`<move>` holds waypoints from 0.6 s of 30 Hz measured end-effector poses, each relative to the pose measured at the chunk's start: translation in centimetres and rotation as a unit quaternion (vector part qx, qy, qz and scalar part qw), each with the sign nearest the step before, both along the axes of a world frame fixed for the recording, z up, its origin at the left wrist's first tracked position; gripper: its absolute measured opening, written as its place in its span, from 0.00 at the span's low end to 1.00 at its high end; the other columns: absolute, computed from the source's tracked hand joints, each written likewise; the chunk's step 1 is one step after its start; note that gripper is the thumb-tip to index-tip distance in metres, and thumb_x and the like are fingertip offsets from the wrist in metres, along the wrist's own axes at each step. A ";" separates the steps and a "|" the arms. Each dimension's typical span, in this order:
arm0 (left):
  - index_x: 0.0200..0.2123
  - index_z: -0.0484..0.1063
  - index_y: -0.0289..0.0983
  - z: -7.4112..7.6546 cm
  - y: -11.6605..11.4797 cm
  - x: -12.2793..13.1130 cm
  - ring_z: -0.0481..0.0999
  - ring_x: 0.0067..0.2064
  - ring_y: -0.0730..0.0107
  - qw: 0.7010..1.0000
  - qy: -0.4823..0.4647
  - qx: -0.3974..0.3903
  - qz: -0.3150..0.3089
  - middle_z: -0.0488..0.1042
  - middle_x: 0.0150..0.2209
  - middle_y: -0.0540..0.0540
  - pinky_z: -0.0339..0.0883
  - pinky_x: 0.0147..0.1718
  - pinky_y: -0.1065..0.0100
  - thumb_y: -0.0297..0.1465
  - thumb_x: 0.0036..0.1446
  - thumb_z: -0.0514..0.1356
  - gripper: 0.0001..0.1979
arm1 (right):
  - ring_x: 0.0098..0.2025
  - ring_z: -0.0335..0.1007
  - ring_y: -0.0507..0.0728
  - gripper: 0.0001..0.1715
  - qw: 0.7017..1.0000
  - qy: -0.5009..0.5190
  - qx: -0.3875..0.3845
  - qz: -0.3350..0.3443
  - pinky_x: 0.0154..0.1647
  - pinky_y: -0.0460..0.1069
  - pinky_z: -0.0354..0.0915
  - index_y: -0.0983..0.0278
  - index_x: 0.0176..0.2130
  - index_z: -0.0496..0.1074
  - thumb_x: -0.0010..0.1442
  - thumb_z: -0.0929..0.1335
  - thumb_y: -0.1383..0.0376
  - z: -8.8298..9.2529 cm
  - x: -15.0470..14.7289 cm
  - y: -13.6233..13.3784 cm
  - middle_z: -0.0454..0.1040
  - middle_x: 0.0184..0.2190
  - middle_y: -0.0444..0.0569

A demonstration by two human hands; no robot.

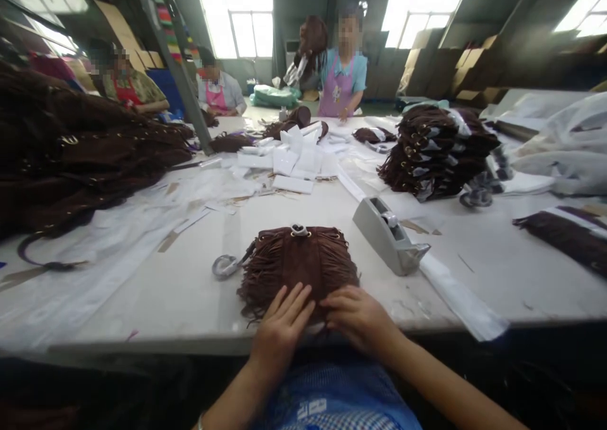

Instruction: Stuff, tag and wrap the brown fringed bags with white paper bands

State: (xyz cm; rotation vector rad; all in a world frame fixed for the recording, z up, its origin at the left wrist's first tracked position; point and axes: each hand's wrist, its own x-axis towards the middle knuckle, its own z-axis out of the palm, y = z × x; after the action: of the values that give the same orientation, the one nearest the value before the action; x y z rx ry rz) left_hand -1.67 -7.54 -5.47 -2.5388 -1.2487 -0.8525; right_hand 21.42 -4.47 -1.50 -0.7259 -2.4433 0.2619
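Observation:
A dark brown fringed bag (302,259) lies flat at the near edge of the white table, with brass eyelets along its top. Its strap end, wrapped in clear or grey plastic (224,267), sticks out to the left. My left hand (283,322) rests on the lower middle of the bag, fingers stretched out flat. Beside it my right hand (356,316) touches the lower right part, its fingers extended and slightly bent. Neither hand grips anything that I can see. A grey tape dispenser (386,237) stands just right of the bag.
Brown bags are heaped at the left (85,145); a stack of fringed bags (434,152) stands at the back right. White paper pieces (296,158) lie mid-table. Across the table, a person in a purple apron (337,88) holds up a brown bag (313,41). Clear plastic (569,145) bulges at right.

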 end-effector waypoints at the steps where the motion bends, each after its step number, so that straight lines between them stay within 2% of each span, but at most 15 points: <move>1: 0.53 0.73 0.37 0.0 0.4 -0.2 0.66 0.64 0.61 1.000 0.005 0.007 -0.012 0.68 0.62 0.42 0.61 0.63 0.54 0.24 0.67 0.50 0.17 | 0.44 0.76 0.55 0.08 0.999 0.004 -0.044 0.008 0.48 0.52 0.71 0.60 0.39 0.78 0.66 0.67 0.63 0.8 -0.2 0.9 0.81 0.42 0.47; 4: 0.48 0.75 0.36 -0.4 1.3 -0.2 0.68 0.63 0.62 1.000 0.000 0.026 -0.017 0.70 0.61 0.42 0.62 0.62 0.56 0.22 0.65 0.50 0.16 | 0.44 0.77 0.52 0.11 0.994 0.044 -0.104 0.001 0.48 0.46 0.70 0.60 0.40 0.78 0.68 0.66 0.61 4.1 -1.0 5.2 0.81 0.41 0.46; 6: 0.47 0.75 0.36 -0.8 1.4 0.1 0.69 0.62 0.65 0.998 -0.033 0.045 -0.007 0.73 0.58 0.43 0.57 0.65 0.56 0.20 0.65 0.48 0.18 | 0.47 0.76 0.53 0.13 0.994 0.062 -0.083 -0.046 0.52 0.47 0.69 0.60 0.43 0.78 0.69 0.65 0.60 5.7 -2.1 9.7 0.80 0.45 0.47; 8: 0.46 0.75 0.36 -1.3 1.5 0.2 0.69 0.61 0.67 0.995 -0.070 0.065 -0.002 0.75 0.56 0.45 0.50 0.68 0.58 0.19 0.64 0.46 0.19 | 0.51 0.74 0.54 0.15 0.989 0.001 -0.081 -0.127 0.56 0.47 0.66 0.60 0.48 0.76 0.70 0.63 0.59 6.2 -3.9 15.4 0.78 0.49 0.48; 10: 0.46 0.75 0.36 -1.8 1.8 -0.1 0.69 0.62 0.69 0.994 -0.070 0.077 -0.017 0.75 0.56 0.46 0.46 0.68 0.61 0.21 0.64 0.47 0.18 | 0.59 0.68 0.55 0.20 0.975 -0.081 -0.087 -0.186 0.62 0.49 0.61 0.61 0.58 0.70 0.69 0.64 0.59 5.7 -6.1 21.4 0.71 0.59 0.49; 13: 0.45 0.76 0.37 -2.9 2.6 -0.3 0.72 0.60 0.68 0.992 -0.046 0.114 -0.034 0.77 0.54 0.47 0.44 0.69 0.60 0.24 0.65 0.51 0.14 | 0.66 0.57 0.62 0.30 0.959 -0.134 -0.100 -0.227 0.66 0.53 0.56 0.68 0.64 0.62 0.67 0.66 0.59 4.2 -9.3 29.2 0.60 0.66 0.60; 15: 0.40 0.77 0.39 -3.9 3.3 0.3 0.76 0.56 0.69 0.984 -0.073 0.160 -0.020 0.79 0.50 0.49 0.46 0.68 0.59 0.25 0.66 0.52 0.13 | 0.67 0.55 0.66 0.32 0.946 -0.172 -0.110 -0.253 0.66 0.59 0.55 0.69 0.64 0.61 0.66 0.67 0.58 3.2 -10.9 32.7 0.57 0.66 0.63; 18: 0.30 0.75 0.42 -5.5 4.6 2.2 0.82 0.45 0.73 0.956 -0.181 0.230 0.029 0.83 0.41 0.53 0.51 0.67 0.63 0.27 0.67 0.50 0.17 | 0.61 0.63 0.65 0.26 0.929 -0.220 -0.116 -0.275 0.60 0.65 0.61 0.64 0.60 0.65 0.66 0.68 0.58 2.4 -12.0 35.4 0.63 0.62 0.57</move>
State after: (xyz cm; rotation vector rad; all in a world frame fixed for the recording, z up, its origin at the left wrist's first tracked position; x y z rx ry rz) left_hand 0.55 -2.91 -10.92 -2.0255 -1.0456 -1.4485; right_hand 9.37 30.89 0.86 -1.6885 -2.4997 0.1779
